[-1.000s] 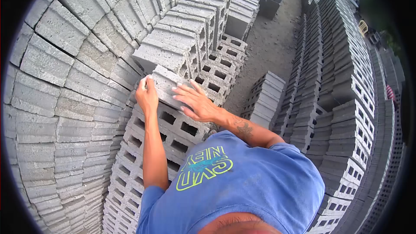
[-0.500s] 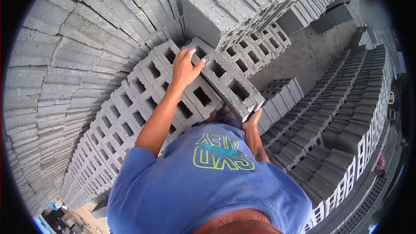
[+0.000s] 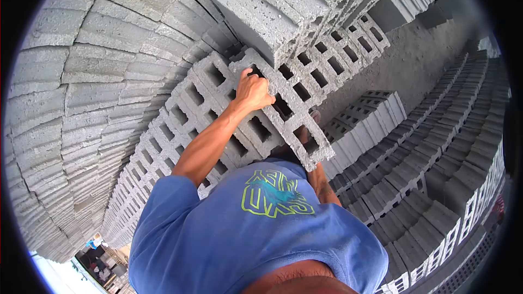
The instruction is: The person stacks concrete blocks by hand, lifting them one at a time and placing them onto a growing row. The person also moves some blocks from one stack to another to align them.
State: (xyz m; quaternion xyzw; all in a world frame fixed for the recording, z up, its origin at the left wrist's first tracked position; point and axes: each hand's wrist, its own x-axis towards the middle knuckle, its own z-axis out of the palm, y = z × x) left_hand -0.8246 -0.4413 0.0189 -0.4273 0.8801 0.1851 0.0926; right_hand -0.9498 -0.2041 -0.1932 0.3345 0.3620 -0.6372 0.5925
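While a person in a blue shirt [image 3: 245,242] stood over rows of holed blocks [image 3: 205,84], the left hand [image 3: 253,92] gripped a gray concrete block [image 3: 295,123], its fingers hooked into the holes. The block's far end was just beside a taller stack [image 3: 272,5]; the right forearm [image 3: 320,181] reached to the near end, where the hidden right hand's fingers could not be read.

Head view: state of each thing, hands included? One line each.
Held block, holes facing up.
Left hand, gripping the held block from above.
Right hand, hidden; its grip can't be told.
Lower blocks, laid in rows, holes up.
Blocks ahead, stacked side by side, holes sideways.
Left wall of blocks, stacked.
Blue shirt, worn.
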